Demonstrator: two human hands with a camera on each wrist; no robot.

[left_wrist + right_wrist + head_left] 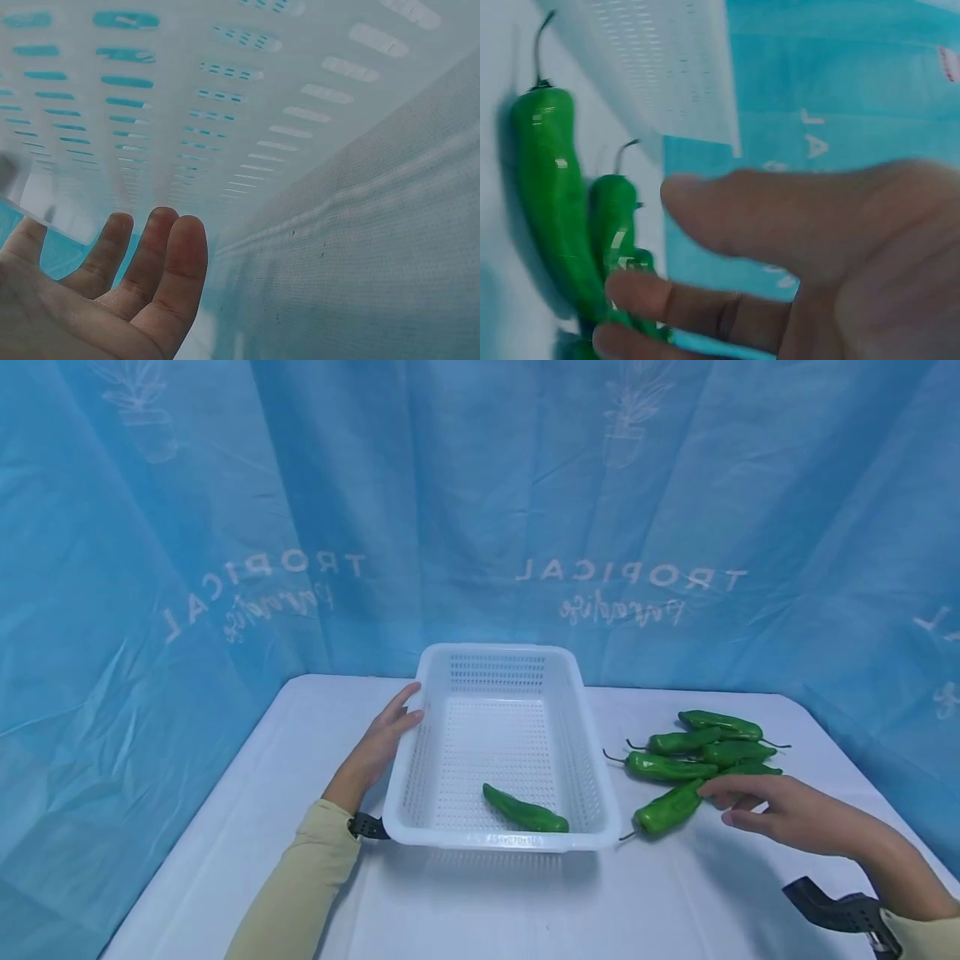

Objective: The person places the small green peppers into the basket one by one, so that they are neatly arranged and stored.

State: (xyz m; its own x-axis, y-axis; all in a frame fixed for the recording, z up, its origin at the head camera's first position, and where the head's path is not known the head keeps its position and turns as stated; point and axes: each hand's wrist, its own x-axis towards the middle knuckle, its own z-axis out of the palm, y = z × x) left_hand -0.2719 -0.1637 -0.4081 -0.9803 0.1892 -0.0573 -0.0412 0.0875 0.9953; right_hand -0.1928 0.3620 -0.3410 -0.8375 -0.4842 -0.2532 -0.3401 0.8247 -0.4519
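Observation:
A white perforated plastic basket [495, 841] stands in the middle of the table, with one green chili pepper [525, 810] lying in its near end. My left hand [382, 739] rests at the basket's left rim. In the left wrist view its fingers [184, 255] extend loosely beside the slotted outer wall. To the right, my right hand [780, 810] hovers by the tip of the nearest loose green pepper [667, 810]. Its thumb [720, 210] and fingers are apart, and nothing is held between them. Whether a fingertip touches that pepper, I cannot tell.
Several more green peppers [671, 767] lie in a loose group behind the nearest one, some overlapping. A white cloth covers the table [480, 910]. Blue printed curtains [480, 510] hang behind it and along both sides.

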